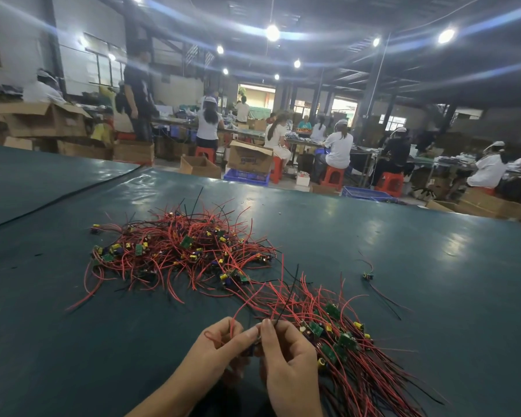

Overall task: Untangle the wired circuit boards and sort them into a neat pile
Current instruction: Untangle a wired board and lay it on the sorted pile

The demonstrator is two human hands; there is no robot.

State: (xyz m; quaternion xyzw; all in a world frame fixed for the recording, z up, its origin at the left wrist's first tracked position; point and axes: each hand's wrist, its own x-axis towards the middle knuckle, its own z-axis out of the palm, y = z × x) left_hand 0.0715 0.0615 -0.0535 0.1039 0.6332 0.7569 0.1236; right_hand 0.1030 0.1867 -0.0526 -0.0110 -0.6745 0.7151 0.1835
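A tangled heap of small green circuit boards with red and black wires (181, 251) lies in the middle of the dark green table (73, 341). A second, more ordered pile of boards (343, 341) lies at the near right, its wires fanning toward me. Low in the middle of the view, my left hand (220, 341) and my right hand (286, 353) meet and pinch one wired board (250, 350) between their fingertips. Its red and black wires rise from my fingers toward the heap. The board itself is mostly hidden by my fingers.
One stray wired board (368, 276) lies alone to the right. A black cable (60, 200) crosses the table at the far left. Beyond the table's far edge are cardboard boxes (250, 159), blue crates, red stools and seated workers.
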